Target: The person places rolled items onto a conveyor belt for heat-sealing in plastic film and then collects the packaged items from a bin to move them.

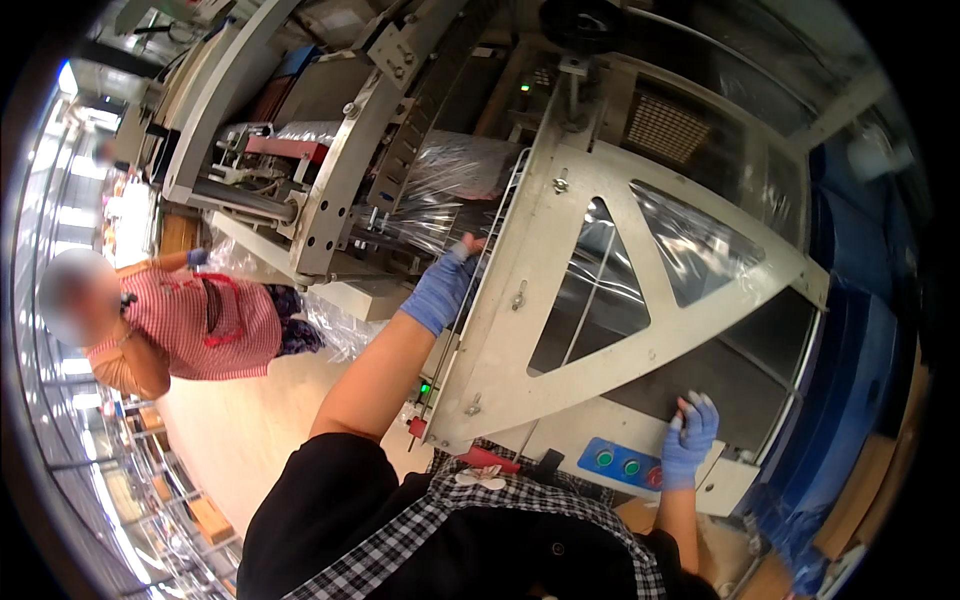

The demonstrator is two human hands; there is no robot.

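Note:
My left hand [440,293], in a blue fingerless glove, reaches along the near left edge of a pale metal machine frame [480,350]. Its bare fingertips point toward clear plastic film [455,170] bunched over a roller section; part of the hand is hidden by the frame's rods. The fingers look stretched out and hold nothing I can see. My right hand [690,440], gloved the same way, hovers over the machine's near right side with loosely bent, parted fingers. Beside it are a dark conveyor belt [650,390] and a blue control panel [618,462] with round buttons.
Triangular openings in the frame show clear film [690,250] inside. A second machine section with a thick steel bar [240,203] stands at left. Beyond it is a co-worker in a red checked top [215,325]. Blue covered bulk [850,350] borders the right side.

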